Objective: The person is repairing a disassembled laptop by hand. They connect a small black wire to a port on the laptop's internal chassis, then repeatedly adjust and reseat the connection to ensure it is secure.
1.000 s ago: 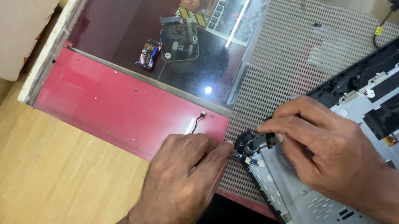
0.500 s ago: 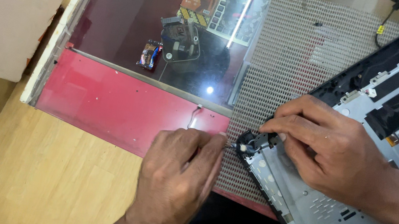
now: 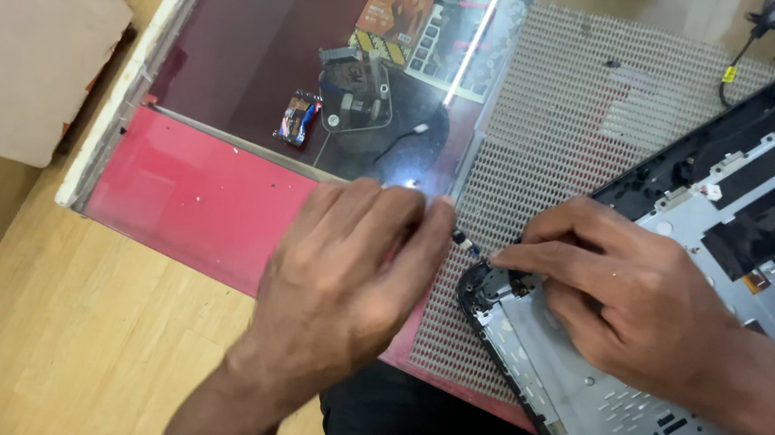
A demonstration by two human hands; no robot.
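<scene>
An opened laptop base with a grey metal inner frame and black rim lies at the right, on a white perforated mat. My right hand rests on its near left corner, fingertips pressing a small black part there. My left hand is just left of that corner, fingers pinched on a small dark part with a thin wire that leads toward the corner. The hand hides most of that part.
A red counter with a glass top shows small electronic parts and printed cards beneath. A beige board lies at the left over a wooden floor. A black cable runs at the top right.
My left hand has moved up and to the right, from the red counter edge to the laptop's corner, and now pinches the small wired part. My right hand stays on the corner.
</scene>
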